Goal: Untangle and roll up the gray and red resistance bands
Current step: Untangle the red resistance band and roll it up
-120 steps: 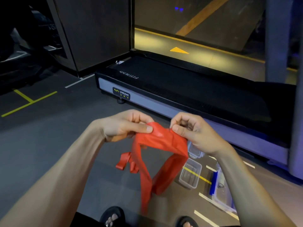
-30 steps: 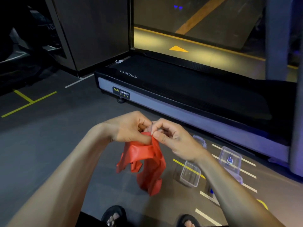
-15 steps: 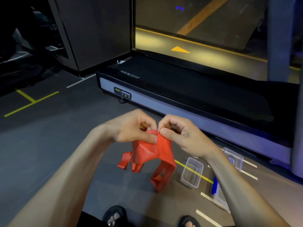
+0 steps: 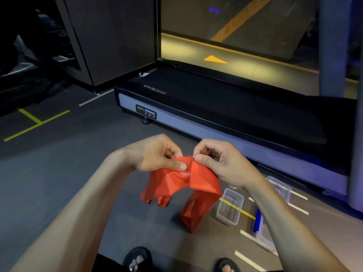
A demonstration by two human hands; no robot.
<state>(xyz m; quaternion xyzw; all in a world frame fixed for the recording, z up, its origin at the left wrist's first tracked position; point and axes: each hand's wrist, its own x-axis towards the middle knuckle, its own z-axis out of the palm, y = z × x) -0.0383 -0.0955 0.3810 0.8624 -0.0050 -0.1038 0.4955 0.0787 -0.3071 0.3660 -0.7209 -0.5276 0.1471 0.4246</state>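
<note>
Pinching the top edge of the red resistance band (image 4: 182, 177), the left hand (image 4: 157, 154) and the right hand (image 4: 222, 163) are held close together at the centre of the frame, with thumbs pressed against the rubber and fingers curled behind it. Both hands are clamped on the band; the thumb tips are just beside each other without clearly touching. The band is held in the air above the dark floor (image 4: 59, 173). From the grip it is draped downward in folds: a shorter crumpled part hangs below the left hand, and a longer doubled strip hangs below the right hand toward the lower centre of the frame.

A gray band cannot be made out anywhere in the view.

On the floor at the lower right, a clear plastic container (image 4: 229, 207) is seen, partly crossed by a yellow floor line. A second clear container (image 4: 279, 188) lies to the right of it, mostly hidden by the right forearm. A blue-edged object (image 4: 257, 220) is seen just beside the wrist. A treadmill (image 4: 225, 107) stretches across the upper half of the frame. Two sandalled feet (image 4: 137, 260) are visible at the bottom edge.
</note>
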